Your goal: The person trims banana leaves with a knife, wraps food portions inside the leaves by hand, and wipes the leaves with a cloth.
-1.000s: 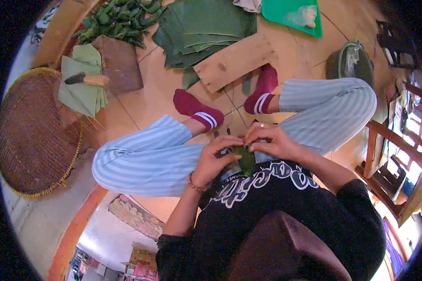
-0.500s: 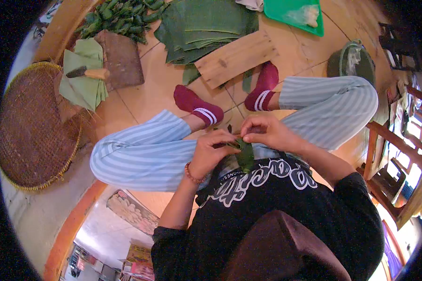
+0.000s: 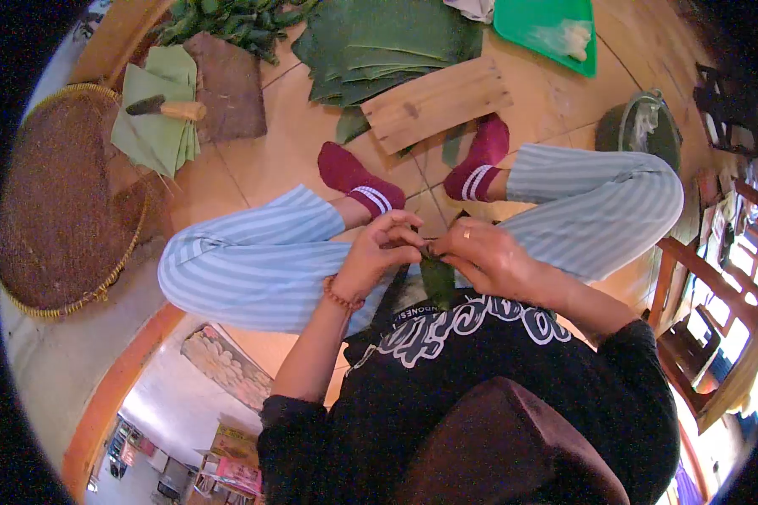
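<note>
A small folded banana leaf [image 3: 437, 284] is held in front of my shirt, over my lap. My left hand [image 3: 386, 251] pinches at its upper edge with thumb and fingertips. On the other side, my right hand [image 3: 490, 259] has thumb and forefinger closed on the same edge, its back partly covering the leaf. Whether something small sits between the fingertips is too fine to make out. Beyond my feet lies a stack of large cut banana leaves [image 3: 387, 42], with a wooden board [image 3: 438, 103] at its near edge.
At left are a round woven tray [image 3: 55, 202], a knife [image 3: 173, 109] on pale leaf pieces [image 3: 156, 147], and a brown board [image 3: 232, 88]. Green leaf bundles [image 3: 219, 21] lie behind. At right stand a green tray [image 3: 588, 63], a dark bucket [image 3: 615, 130] and a wooden chair [image 3: 716, 320].
My left hand has lifted its fingers and shifted its grip along the leaf's top. The right hand has turned over, its back now upward, and moved lower. The camera view has shifted slightly.
</note>
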A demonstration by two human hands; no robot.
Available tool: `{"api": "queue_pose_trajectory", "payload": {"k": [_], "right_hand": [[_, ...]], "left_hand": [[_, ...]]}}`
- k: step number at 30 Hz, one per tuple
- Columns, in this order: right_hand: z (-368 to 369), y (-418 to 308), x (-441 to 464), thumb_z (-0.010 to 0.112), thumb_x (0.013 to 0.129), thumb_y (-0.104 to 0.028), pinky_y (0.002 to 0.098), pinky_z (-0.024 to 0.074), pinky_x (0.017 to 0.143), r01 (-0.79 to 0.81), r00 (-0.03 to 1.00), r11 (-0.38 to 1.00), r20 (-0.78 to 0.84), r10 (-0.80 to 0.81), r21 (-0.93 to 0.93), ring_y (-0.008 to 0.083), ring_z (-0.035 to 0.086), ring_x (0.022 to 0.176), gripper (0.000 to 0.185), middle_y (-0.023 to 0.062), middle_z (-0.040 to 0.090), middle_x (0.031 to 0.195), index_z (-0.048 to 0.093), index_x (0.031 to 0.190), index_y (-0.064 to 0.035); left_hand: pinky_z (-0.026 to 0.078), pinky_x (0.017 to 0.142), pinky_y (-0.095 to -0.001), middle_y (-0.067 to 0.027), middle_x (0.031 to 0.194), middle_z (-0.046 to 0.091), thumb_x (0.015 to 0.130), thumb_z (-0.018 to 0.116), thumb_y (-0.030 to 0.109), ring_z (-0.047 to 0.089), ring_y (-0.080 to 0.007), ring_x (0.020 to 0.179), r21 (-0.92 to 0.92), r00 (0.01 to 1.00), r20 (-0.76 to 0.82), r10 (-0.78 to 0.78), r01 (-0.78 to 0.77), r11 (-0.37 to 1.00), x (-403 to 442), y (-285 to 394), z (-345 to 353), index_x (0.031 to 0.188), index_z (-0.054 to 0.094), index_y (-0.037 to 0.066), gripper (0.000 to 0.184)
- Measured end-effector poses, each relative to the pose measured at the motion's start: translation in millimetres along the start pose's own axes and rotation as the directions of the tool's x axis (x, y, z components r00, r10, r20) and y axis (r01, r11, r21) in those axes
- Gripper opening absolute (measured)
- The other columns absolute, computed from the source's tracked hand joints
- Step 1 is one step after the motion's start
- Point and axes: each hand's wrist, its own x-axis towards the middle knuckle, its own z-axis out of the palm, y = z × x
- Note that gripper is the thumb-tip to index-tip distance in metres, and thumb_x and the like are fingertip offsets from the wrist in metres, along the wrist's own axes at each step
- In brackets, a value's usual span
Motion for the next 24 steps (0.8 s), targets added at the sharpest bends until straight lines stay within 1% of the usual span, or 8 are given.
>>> {"api": "queue_pose_trajectory", "payload": {"k": [5, 8, 11, 13, 15, 17, 20, 24], "right_hand": [[-3, 2, 3, 0.059, 0.066, 0.002, 0.0357, 0.0453, 0.062, 0.137, 0.991, 0.988, 0.015, -0.137, -0.072, 0.0281, 0.055, 0.073, 0.022, 0.0108, 0.055, 0.081, 0.057, 0.087, -0.0023], [1, 0, 1, 0.058, 0.063, 0.003, 0.0351, 0.0462, 0.062, 0.113, 0.993, 0.993, 0.017, -0.113, -0.026, 0.0273, 0.056, 0.075, 0.024, 0.0101, 0.056, 0.088, 0.057, 0.086, -0.0027], [1, 4, 2, 0.059, 0.061, 0.002, 0.0350, 0.0466, 0.062, 0.180, 0.983, 0.982, 0.030, -0.179, -0.059, 0.0267, 0.056, 0.077, 0.027, 0.0102, 0.056, 0.094, 0.058, 0.087, -0.0035], [-1, 5, 2, 0.060, 0.063, 0.001, 0.0352, 0.0466, 0.061, 0.222, 0.975, 0.971, 0.044, -0.219, -0.084, 0.0268, 0.056, 0.077, 0.027, 0.0104, 0.056, 0.093, 0.057, 0.089, -0.0042], [-5, 4, 2, 0.060, 0.067, 0.000, 0.0353, 0.0466, 0.061, 0.215, 0.976, 0.973, 0.059, -0.211, -0.080, 0.0272, 0.056, 0.077, 0.026, 0.0104, 0.057, 0.090, 0.057, 0.092, -0.0050], [-6, 1, 2, 0.060, 0.070, -0.001, 0.0363, 0.0464, 0.062, 0.141, 0.989, 0.989, 0.051, -0.138, -0.050, 0.0278, 0.056, 0.074, 0.024, 0.0106, 0.057, 0.085, 0.056, 0.094, -0.0053], [-6, 4, 5, 0.060, 0.074, -0.005, 0.0375, 0.0462, 0.063, 0.033, 0.990, 0.997, 0.137, -0.024, -0.066, 0.0296, 0.056, 0.071, 0.023, 0.0111, 0.058, 0.080, 0.056, 0.096, -0.0058], [-15, 16, 29, 0.061, 0.077, -0.013, 0.0361, 0.0461, 0.062, -0.058, 0.943, 0.998, 0.330, 0.050, 0.017, 0.0269, 0.058, 0.070, 0.021, 0.0115, 0.058, 0.080, 0.057, 0.095, -0.0051]], "left_hand": [[0.043, 0.069, -0.0217, -0.0013, 0.092, 0.058, 0.077, 0.062, 0.002, 0.055, -0.0097, 0.082, -0.262, 0.987, 0.150, -0.048, 0.087, 0.961, 14, -16, -5, 0.099, 0.054, 0.005, 0.024], [0.042, 0.070, -0.0211, -0.0003, 0.092, 0.058, 0.078, 0.061, 0.005, 0.054, -0.0091, 0.083, -0.320, 0.958, 0.196, -0.208, 0.263, 0.910, 15, -14, -2, 0.094, 0.056, 0.006, 0.018], [0.042, 0.071, -0.0214, -0.0017, 0.094, 0.058, 0.078, 0.062, 0.007, 0.054, -0.0092, 0.085, -0.262, 0.944, 0.191, -0.271, 0.315, 0.912, 17, -22, -10, 0.091, 0.060, 0.005, 0.014], [0.043, 0.074, -0.0225, -0.0039, 0.097, 0.058, 0.078, 0.062, 0.009, 0.054, -0.0106, 0.089, 0.021, 0.984, 0.141, -0.107, 0.105, 0.994, 8, -5, 1, 0.094, 0.061, 0.003, 0.017], [0.042, 0.077, -0.0235, -0.0057, 0.099, 0.059, 0.078, 0.063, 0.010, 0.054, -0.0118, 0.092, 0.209, 0.989, 0.146, 0.022, -0.053, 0.977, 3, 1, 3, 0.096, 0.062, 0.000, 0.021], [0.042, 0.080, -0.0243, -0.0072, 0.101, 0.059, 0.077, 0.064, 0.011, 0.053, -0.0128, 0.094, 0.286, 0.979, 0.180, 0.098, -0.148, 0.947, -3, 0, -1, 0.100, 0.061, -0.002, 0.027], [0.041, 0.083, -0.0242, -0.0074, 0.102, 0.060, 0.076, 0.066, 0.012, 0.053, -0.0138, 0.096, 0.335, 0.988, 0.116, 0.105, -0.138, 0.932, -21, 22, 18, 0.101, 0.060, -0.003, 0.030], [0.044, 0.073, -0.0236, -0.0076, 0.089, 0.064, 0.074, 0.067, 0.011, 0.057, -0.0119, 0.082, 0.437, 0.986, -0.159, 0.053, 0.022, 0.899, -15, 2, 24, 0.091, 0.064, -0.003, 0.023]]}}
